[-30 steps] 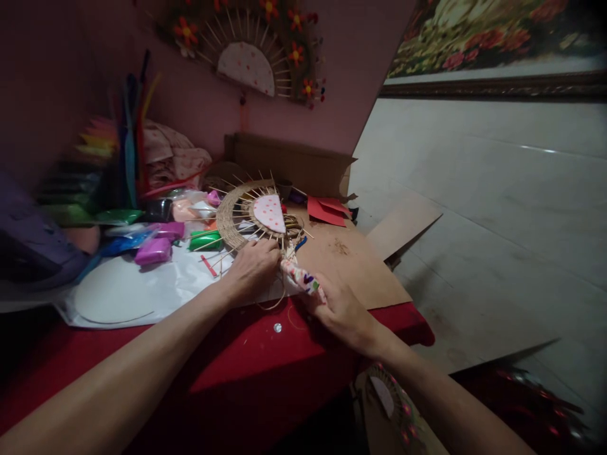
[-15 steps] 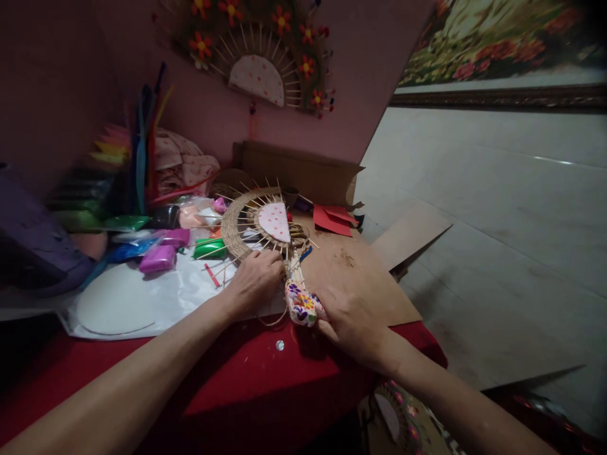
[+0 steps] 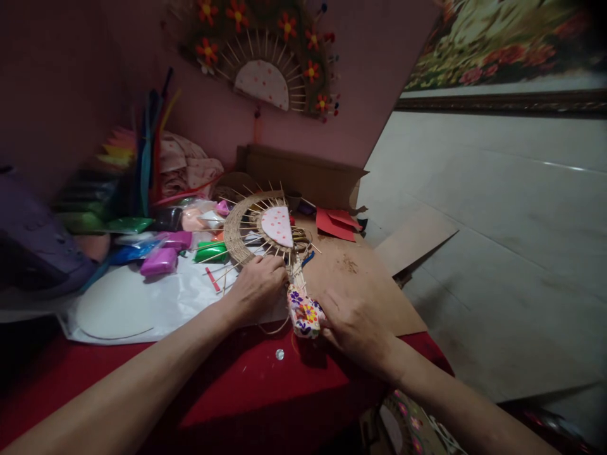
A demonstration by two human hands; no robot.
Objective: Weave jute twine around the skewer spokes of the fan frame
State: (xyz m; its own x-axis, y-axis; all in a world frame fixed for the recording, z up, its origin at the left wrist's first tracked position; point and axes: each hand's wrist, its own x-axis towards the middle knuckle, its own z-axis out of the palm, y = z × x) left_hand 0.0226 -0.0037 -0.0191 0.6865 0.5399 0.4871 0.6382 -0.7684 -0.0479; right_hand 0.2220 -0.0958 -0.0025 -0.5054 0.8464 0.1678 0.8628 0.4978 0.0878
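A half-round fan of thin sticks and wound twine (image 3: 239, 229), with a dotted white half-circle (image 3: 277, 226) at its centre, lies on the work table. My left hand (image 3: 260, 283) is closed at the fan's lower edge, its fingertips pinching the fan where sticks and twine meet. A flower-patterned cloth piece (image 3: 304, 313) sits below the fan, joined to pale sticks. My right hand (image 3: 353, 328) is closed on the right side of this cloth piece, its fingers partly hidden behind it. A loop of twine hangs between the hands.
Bags of coloured clay (image 3: 159, 260) and a white disc (image 3: 114, 303) lie at the left. Red paper (image 3: 336, 224) rests on brown cardboard (image 3: 374, 284) at the right. A small clear gem (image 3: 279, 354) sits on the red cloth (image 3: 227, 385).
The whole view has shifted slightly, so things appear a little lower and to the right. Both hands keep their holds, and the flowered cloth piece has turned slightly.
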